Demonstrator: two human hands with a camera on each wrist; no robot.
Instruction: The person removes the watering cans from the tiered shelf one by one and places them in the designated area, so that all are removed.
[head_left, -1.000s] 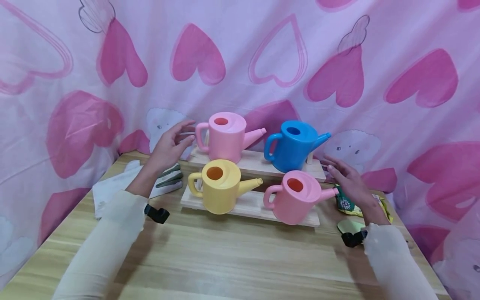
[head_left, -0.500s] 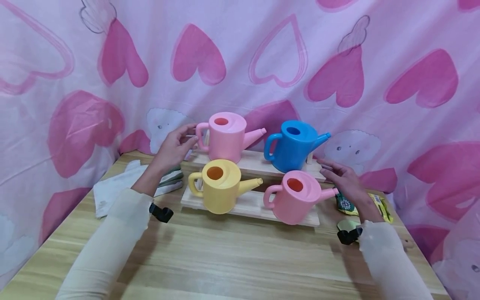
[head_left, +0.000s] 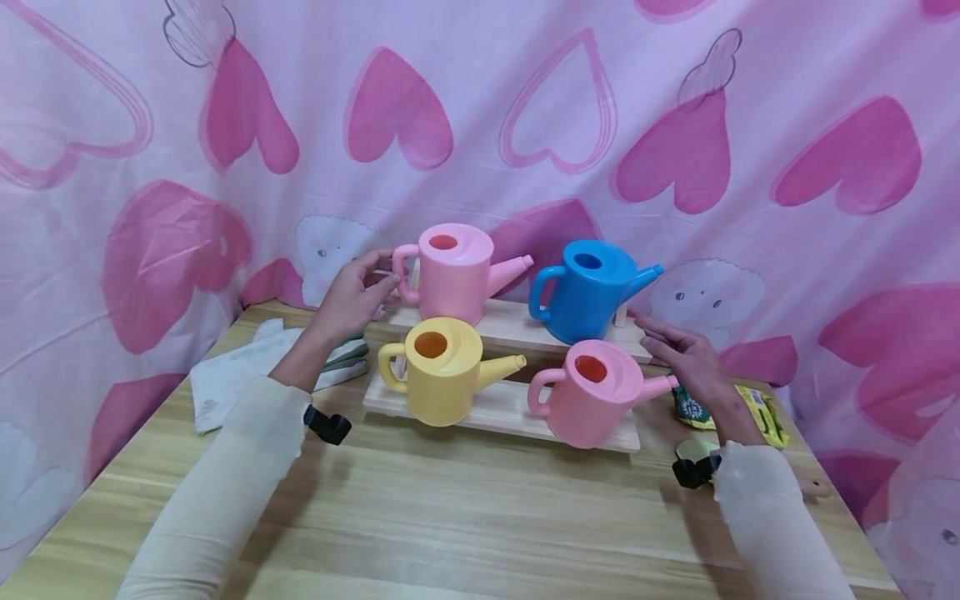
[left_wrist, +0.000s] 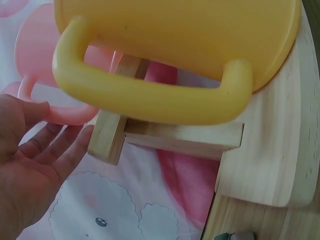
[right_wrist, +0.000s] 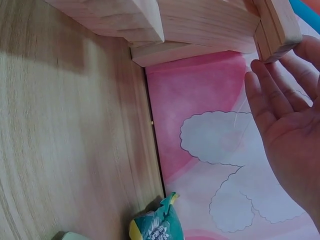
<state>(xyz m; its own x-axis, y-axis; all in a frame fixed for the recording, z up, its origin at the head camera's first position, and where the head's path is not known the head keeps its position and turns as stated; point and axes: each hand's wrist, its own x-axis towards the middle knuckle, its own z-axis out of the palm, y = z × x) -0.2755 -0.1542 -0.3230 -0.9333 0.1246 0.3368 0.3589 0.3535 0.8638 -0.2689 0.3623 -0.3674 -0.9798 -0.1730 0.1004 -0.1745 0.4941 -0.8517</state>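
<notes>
Four is avoided here: several toy watering cans stand on a two-tier wooden stand (head_left: 510, 402). On its upper shelf are a pink watering can (head_left: 453, 279) and a blue watering can (head_left: 588, 296). The lower shelf bears a yellow watering can (head_left: 442, 387) and another pink watering can (head_left: 592, 408). My left hand (head_left: 351, 302) is at the stand's upper left end, thumb overlapping the rear pink can's handle, fingertips close to the wooden end. At the upper right end, my right hand (right_wrist: 290, 110) has its fingertips against the wood, fingers extended and nothing in the palm.
White work gloves (head_left: 243, 375) lie at the table's left. Behind the right hand are a green packet (head_left: 692, 410) and a yellow packet (head_left: 763, 417), with a pale green object (head_left: 693, 451) nearer. A heart-patterned curtain (head_left: 480, 108) hangs behind the table (head_left: 480, 517).
Both hands have moved inward to the ends of the upper shelf, the left rightward and the right leftward. The watering cans and stand keep their places.
</notes>
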